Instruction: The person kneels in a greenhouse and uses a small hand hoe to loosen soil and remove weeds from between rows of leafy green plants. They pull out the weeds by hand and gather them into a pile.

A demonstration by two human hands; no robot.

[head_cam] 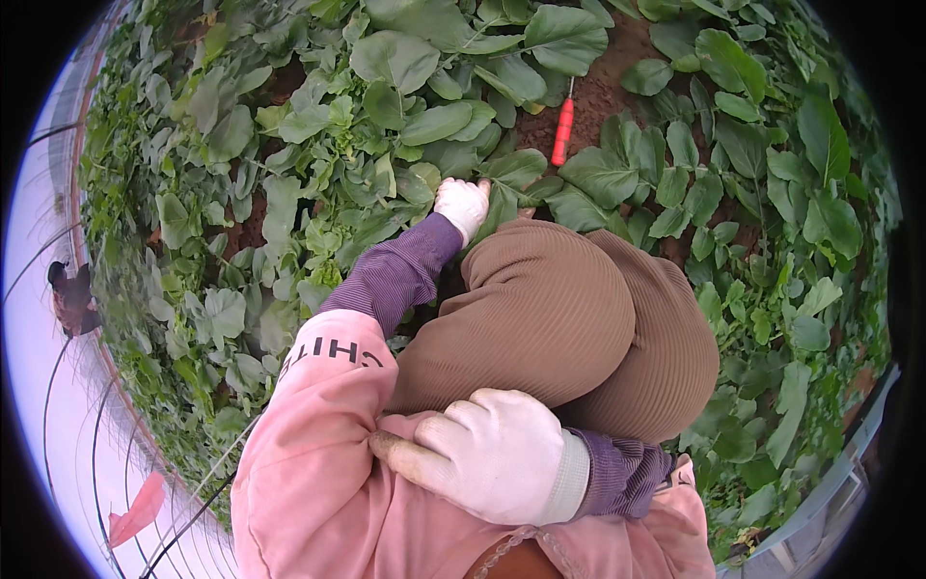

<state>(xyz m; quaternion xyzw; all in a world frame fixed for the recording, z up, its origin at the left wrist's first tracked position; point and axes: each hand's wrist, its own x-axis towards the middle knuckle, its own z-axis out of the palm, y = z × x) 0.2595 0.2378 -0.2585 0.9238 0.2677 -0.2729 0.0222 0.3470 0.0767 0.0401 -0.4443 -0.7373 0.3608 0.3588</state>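
My left hand (463, 206), in a white knit glove with a soiled thumb, is among the leaves beside my knee. Its fingers are curled at a broad green leaf (514, 168); whether they grip its stalk is hidden. My right hand (492, 456), gloved alike, lies across my lap against the pink top (318, 449), its soiled thumb pointing left; its fingers are bent, and their tips are out of sight. Ahead of my knees, a hand tool with a red handle (562, 132) and a thin metal shaft stands or lies at the bare soil, its tip hidden under leaves.
Dense leafy green plants (217, 181) surround my brown ribbed trousers (550, 318). Reddish-brown soil (615, 65) shows between plants ahead. At the far left, another person (74, 298) is by the greenhouse's plastic wall and its curved ribs. A pink scrap (137, 509) hangs at lower left.
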